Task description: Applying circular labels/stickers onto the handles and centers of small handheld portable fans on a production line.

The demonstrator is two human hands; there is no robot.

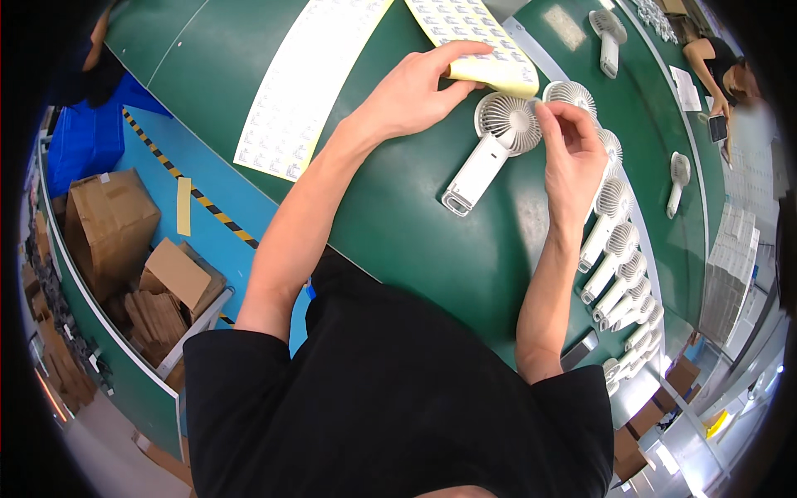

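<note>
My left hand (411, 93) grips the near edge of a yellow-backed label sheet (477, 29), curling it between thumb and fingers. Just below that curled edge lies a white handheld fan (479, 170), its round grille toward the sheet and its handle pointing down and left. At the right of the grille my right hand (577, 153) is closed in a pinch. Whatever its fingertips hold is too small to make out. A second label sheet (311, 79), mostly white, lies flat on the green table left of my left hand.
A curved row of white fans (610, 249) runs along the right of the table (415, 241). Beyond a pale strip lie two more fans (609, 41) (679, 178). A co-worker (714, 62) holds a phone at far right. Cardboard boxes (112, 224) stand at left.
</note>
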